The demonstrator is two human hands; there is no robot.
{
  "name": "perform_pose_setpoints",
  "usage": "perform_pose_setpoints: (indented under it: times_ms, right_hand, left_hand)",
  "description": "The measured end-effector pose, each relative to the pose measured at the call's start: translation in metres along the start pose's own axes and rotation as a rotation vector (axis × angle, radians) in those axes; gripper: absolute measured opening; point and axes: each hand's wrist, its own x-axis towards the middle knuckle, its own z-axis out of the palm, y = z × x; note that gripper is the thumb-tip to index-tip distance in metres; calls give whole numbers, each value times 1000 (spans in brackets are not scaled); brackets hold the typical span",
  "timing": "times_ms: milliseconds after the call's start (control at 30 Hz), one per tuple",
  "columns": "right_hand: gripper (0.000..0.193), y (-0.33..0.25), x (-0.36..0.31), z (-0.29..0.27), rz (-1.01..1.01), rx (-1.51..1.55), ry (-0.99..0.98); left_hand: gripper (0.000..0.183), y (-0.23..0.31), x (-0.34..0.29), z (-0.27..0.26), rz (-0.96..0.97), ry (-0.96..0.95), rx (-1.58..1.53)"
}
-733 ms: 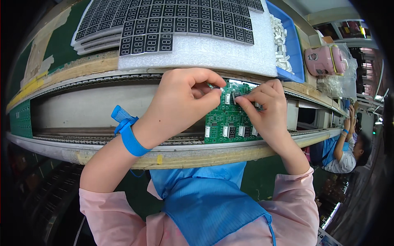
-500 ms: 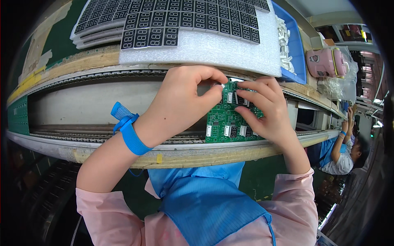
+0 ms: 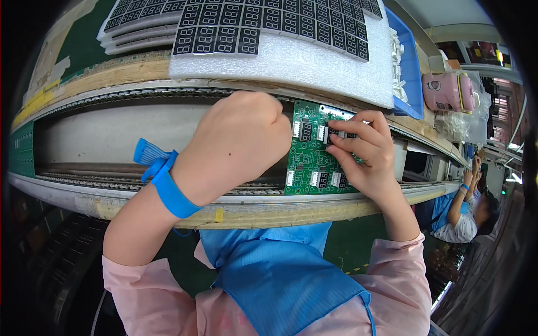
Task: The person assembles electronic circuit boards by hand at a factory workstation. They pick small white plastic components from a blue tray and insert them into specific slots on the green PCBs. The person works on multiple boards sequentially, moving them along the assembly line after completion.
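Note:
A green circuit board (image 3: 300, 159) lies across the conveyor rails in front of me, with white connectors and black digit displays on it. My right hand (image 3: 367, 151) is over its right half, thumb and fingertips closed around a small black digit display (image 3: 332, 132) beside a white connector (image 3: 321, 133). Left of the board, my left hand (image 3: 241, 140) is curled into a fist, back up. Its fingertips are hidden, so whatever they may hold does not show. A blue wrist strap (image 3: 174, 193) circles my left wrist.
Beyond the rail, a white foam sheet (image 3: 314, 67) carries rows of digit displays (image 3: 227, 40). To its right stand a blue bin (image 3: 412, 73) of white connectors and a pink case (image 3: 448, 92). Another green board (image 3: 22, 151) sits far left. A co-worker (image 3: 465, 218) is at right.
My left hand has drawn back left from the board's upper left part and curled up, uncovering a display there. My right hand stays over the board. The view has shifted slightly.

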Motion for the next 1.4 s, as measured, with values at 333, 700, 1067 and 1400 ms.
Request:
perform_pose_setpoints:
  times_ms: [333,700,1067,1400]
  right_hand:
    - [18,-5,-3,2,11,-52,6]
    - [21,-10,-1,4,-26,-147,-10]
    - [19,-8,1,2,35,-23,-33]
    - [16,-7,1,1,-19,-66,-38]
  left_hand:
    - [22,-7,6,17,-322,-320,-296]
    - [19,-11,8,20,-333,-338,-341]
    - [19,-9,9,17,-365,-357,-356]
    - [19,-10,10,16,-366,-368,-380]
